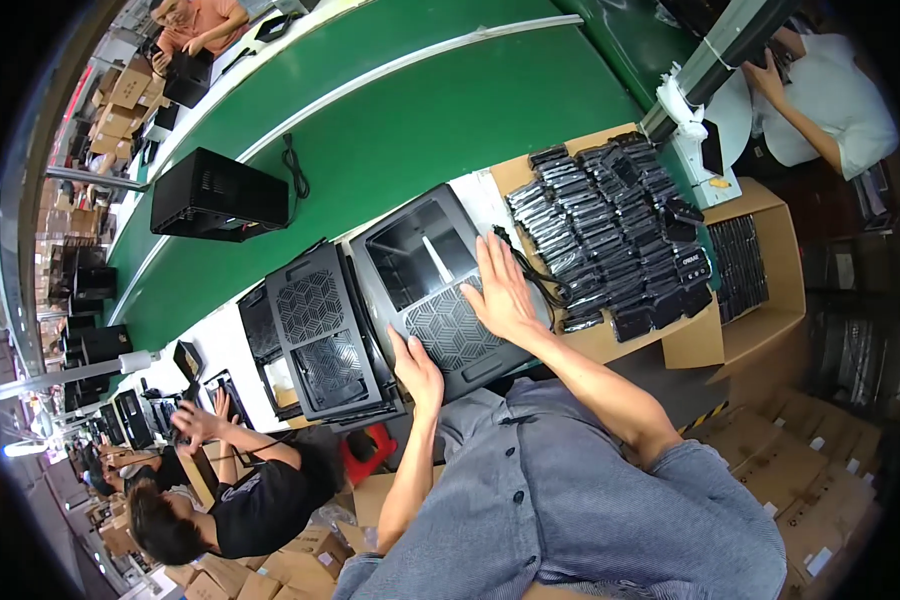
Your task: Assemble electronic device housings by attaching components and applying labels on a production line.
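Observation:
A dark computer case panel (pixel 452 328) with a geometric mesh section and a smooth glossy section lies on the bench in front of me. My right hand (pixel 505 290) rests on its right side, fingers stretched out and lying flat. Against its left edge, near the mesh, is my left hand (pixel 418 374), its fingers extended and the thumb apart. Neither hand wraps round the panel. Just left of it, a stack of similar black panels (pixel 325 330) overlaps on the bench. A dark cable (pixel 542 275) runs beside the panel's right edge.
Many black plastic-wrapped parts (pixel 600 230) lie on cardboard to the right, with an open carton (pixel 760 300) beyond. A black computer case (pixel 217 195) and coiled cable (pixel 295 167) sit on the green bench (pixel 400 130). A co-worker in black (pixel 270 510) works at left.

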The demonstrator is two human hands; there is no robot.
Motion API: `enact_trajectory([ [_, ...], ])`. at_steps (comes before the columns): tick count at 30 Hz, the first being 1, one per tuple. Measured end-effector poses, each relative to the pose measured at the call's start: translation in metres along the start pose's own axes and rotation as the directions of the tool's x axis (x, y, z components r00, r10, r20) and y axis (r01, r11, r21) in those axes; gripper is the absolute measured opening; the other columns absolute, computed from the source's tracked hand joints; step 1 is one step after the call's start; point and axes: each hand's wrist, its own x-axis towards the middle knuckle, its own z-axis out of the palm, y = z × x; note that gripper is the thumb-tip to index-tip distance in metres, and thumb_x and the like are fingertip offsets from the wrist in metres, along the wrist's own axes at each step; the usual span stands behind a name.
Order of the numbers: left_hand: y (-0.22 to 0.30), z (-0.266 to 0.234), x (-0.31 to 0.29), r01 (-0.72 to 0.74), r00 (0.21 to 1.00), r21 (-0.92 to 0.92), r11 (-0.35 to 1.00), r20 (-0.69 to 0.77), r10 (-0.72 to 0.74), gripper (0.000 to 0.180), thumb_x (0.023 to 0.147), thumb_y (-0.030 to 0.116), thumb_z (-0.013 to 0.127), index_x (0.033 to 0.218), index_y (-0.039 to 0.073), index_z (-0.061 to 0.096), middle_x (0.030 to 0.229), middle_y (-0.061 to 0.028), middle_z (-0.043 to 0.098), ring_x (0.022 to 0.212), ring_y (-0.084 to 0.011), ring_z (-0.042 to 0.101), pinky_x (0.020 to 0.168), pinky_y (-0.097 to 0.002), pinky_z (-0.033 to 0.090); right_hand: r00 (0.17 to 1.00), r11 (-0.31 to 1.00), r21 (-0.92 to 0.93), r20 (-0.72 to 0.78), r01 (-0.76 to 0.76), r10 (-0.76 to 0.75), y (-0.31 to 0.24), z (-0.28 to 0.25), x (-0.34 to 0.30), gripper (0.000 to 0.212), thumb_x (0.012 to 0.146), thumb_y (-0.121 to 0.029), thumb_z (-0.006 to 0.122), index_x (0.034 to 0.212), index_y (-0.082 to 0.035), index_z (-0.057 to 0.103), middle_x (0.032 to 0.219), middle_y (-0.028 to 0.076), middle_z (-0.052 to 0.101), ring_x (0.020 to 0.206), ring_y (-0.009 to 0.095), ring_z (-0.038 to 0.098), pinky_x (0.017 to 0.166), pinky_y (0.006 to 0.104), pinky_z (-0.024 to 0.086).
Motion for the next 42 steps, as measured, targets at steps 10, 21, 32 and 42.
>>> enact_trajectory([
  [10, -0.014, -0.004, -0.012, -0.172, 0.973, 0.077, 0.982, 0.17, 0.157, 0.068, 0.104, 0.013, 0.042, 0.156, -0.009, 0.005, 0.161, -0.0324, 0.016, 0.151, -0.0419, 0.018, 0.123, -0.0423, 0.015, 0.995, 0.959, 0.271, 0.079, -0.08, 0.061, 0.006, -0.009, -0.014, 0.08, 0.094, -0.019, 0.063, 0.155, 0.005, 0.018, 0.161, 0.03, 0.019, 0.146, 0.045, 0.028, 0.118, 0.0437, 0.03],
  [21, -0.024, -0.018, -0.016, -0.123, 0.914, 0.068, 0.99, 0.397, 0.087, 0.081, 0.103, 0.028, 0.052, 0.155, -0.011, 0.004, 0.163, -0.031, 0.01, 0.154, -0.0364, 0.011, 0.124, -0.0375, 0.01, 0.999, 0.995, -0.092, 0.029, -0.043, 0.046, -0.001, -0.021, -0.02, 0.08, 0.094, -0.029, 0.062, 0.153, 0.007, 0.022, 0.156, 0.033, 0.026, 0.139, 0.049, 0.033, 0.112, 0.0526, 0.033],
  [32, 0.06, 0.024, 0.245, -0.777, 0.601, 0.498, 0.385, 0.406, 0.688, 0.069, 0.101, 0.037, 0.057, 0.153, -0.001, 0.031, 0.154, -0.0275, 0.038, 0.143, -0.0433, 0.036, 0.116, -0.0519, 0.029, 0.936, 0.95, -0.08, 0.214, 0.303, -0.281, -0.059, -0.008, -0.064, 0.086, 0.091, -0.053, 0.062, 0.157, -0.011, 0.029, 0.166, 0.014, 0.018, 0.154, 0.038, 0.008, 0.122, 0.0585, 0.01],
  [42, 0.056, 0.067, 0.259, -0.708, 0.683, 0.484, 0.514, 0.653, 0.326, 0.055, 0.086, 0.034, 0.076, 0.127, 0.0, 0.062, 0.107, -0.0271, 0.069, 0.102, -0.0453, 0.066, 0.091, -0.0506, 0.052, 0.902, 0.91, -0.078, 0.194, 0.406, -0.386, -0.044, 0.009, -0.071, 0.086, 0.091, -0.058, 0.055, 0.16, -0.017, 0.023, 0.167, 0.011, 0.017, 0.154, 0.034, 0.01, 0.124, 0.057, 0.006],
])
